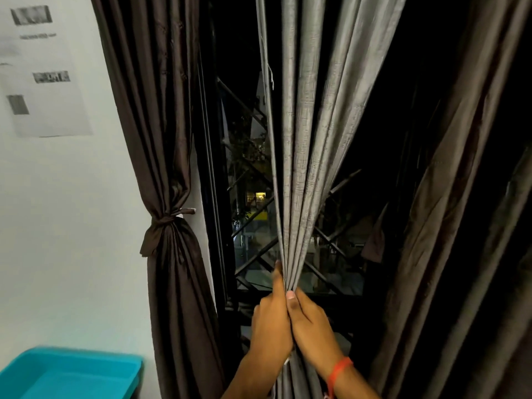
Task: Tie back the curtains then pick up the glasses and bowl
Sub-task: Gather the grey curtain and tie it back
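Observation:
A grey curtain (305, 139) hangs in the middle of the window, gathered into a narrow bundle low down. My left hand (272, 321) grips the bundle from the left, its thumb pointing up along the folds. My right hand (312, 323), with a red thread on its wrist, grips the same bundle from the right, touching the left hand. A dark brown curtain (161, 139) on the left is tied back with a knotted brown band (164, 223). Another dark brown curtain (460, 226) hangs loose on the right. No glasses or bowl are in view.
A turquoise plastic tub (69, 372) sits at the bottom left against the white wall (72, 226). A printed sheet (43, 70) is stuck on the wall at top left. Behind the curtains is a dark window with a metal grille (259, 263).

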